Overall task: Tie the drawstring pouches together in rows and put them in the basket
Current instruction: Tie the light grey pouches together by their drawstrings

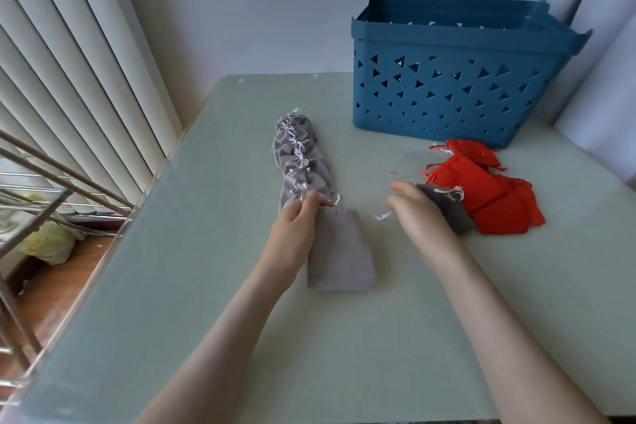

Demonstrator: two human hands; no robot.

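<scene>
Left hand [298,213] pinches the flat grey fabric pouch [340,251] at its mouth; right hand [418,208], grip unclear, lies over a darker grey fabric pouch [457,217], likely next to knot on.

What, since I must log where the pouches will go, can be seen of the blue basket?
The basket is a blue, plastic-looking rectangular tub. It is open-topped, with a broad plain rim band and a lip handle at its right end. Small triangular holes pierce its walls. It stands upright at the far right of the table. Red pouches lie just before its front; whether they touch it is unclear. Its floor is hidden, and nothing shows inside.
</scene>
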